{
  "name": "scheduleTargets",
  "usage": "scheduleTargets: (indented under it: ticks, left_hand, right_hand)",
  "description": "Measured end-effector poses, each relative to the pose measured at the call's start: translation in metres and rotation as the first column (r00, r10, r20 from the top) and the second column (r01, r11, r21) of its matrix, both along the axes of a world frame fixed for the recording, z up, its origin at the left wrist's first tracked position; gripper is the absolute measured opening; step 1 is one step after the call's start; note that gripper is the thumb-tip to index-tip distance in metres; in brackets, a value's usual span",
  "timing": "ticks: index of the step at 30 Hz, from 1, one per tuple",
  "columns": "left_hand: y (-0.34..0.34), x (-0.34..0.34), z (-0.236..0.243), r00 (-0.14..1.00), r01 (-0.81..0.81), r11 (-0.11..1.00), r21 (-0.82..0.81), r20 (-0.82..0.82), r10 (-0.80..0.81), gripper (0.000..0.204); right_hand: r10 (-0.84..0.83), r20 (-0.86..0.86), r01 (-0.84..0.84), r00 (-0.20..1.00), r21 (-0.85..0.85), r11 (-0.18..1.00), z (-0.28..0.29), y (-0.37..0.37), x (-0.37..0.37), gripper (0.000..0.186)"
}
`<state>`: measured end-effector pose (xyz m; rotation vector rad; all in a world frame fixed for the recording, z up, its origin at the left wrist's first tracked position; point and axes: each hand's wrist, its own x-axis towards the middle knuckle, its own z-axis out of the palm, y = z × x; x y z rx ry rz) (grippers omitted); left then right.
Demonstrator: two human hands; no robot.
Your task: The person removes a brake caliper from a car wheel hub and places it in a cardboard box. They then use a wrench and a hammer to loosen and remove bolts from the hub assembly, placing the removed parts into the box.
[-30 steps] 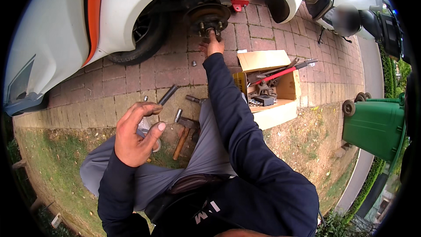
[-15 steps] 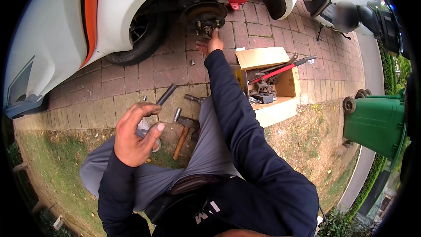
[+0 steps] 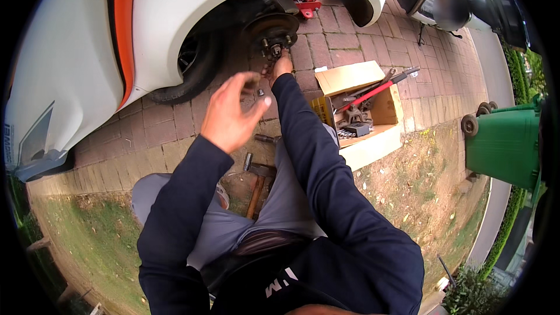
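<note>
My right hand (image 3: 282, 66) reaches up to the wheel hub (image 3: 269, 28), which is bare, with studs sticking out. Its fingers are bent around the lower part of the hub centre, by the axle nut (image 3: 276, 51); what they pinch is too small and dark to make out. My left hand (image 3: 228, 118) hangs in the air over the paving, fingers and thumb apart, holding nothing. Just past its fingertips a small metal socket (image 3: 261, 92) lies on the bricks. Between my legs rests a hammer (image 3: 255, 193) with a wooden handle, a short metal cylinder (image 3: 248, 161) beside its head.
A cardboard box (image 3: 387, 108) of tools, with a red bar across it, stands right of my right arm. The white car (image 3: 192, 0) arches over the hub; a loose wheel (image 3: 195, 70) lies beneath it. A red jack (image 3: 307, 6) stands behind. Farther right are a green bin (image 3: 504, 146) and scooter (image 3: 452, 6).
My left hand has moved up and right, toward the hub, still open, and now covers the spot where the dark pipe lay. My right hand stays at the hub, its fingers slightly shifted.
</note>
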<state>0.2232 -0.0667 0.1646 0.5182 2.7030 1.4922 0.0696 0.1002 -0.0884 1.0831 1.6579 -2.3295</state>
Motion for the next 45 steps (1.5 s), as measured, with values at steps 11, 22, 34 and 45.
scheduleTargets:
  ticks: [11, 22, 34, 45]
  left_hand:
    - [0.072, -0.283, -0.16, 0.864, -0.456, 0.887, -0.078, -0.278, 0.42, 0.063]
    - [0.09, -0.29, -0.183, 0.841, -0.514, 0.845, -0.145, -0.277, 0.464, 0.06]
    - [0.078, -0.284, -0.156, 0.89, -0.455, 0.815, -0.359, -0.183, 0.417, 0.067]
    - [0.081, -0.279, -0.153, 0.875, -0.485, 0.767, -0.42, -0.227, 0.428, 0.065]
  right_hand:
    - [0.019, 0.001, -0.008, 1.0, 0.92, 0.391, 0.053, -0.037, 0.027, 0.05]
    - [-0.276, 0.224, 0.269, 0.935, 0.059, 0.961, 0.043, -0.034, 0.008, 0.05]
    - [0.17, -0.247, 0.246, 0.954, 0.969, 0.025, 0.028, -0.021, 0.029, 0.041]
    - [-0.225, -0.079, 0.23, 0.971, 0.068, 0.971, 0.035, -0.034, 0.024, 0.045]
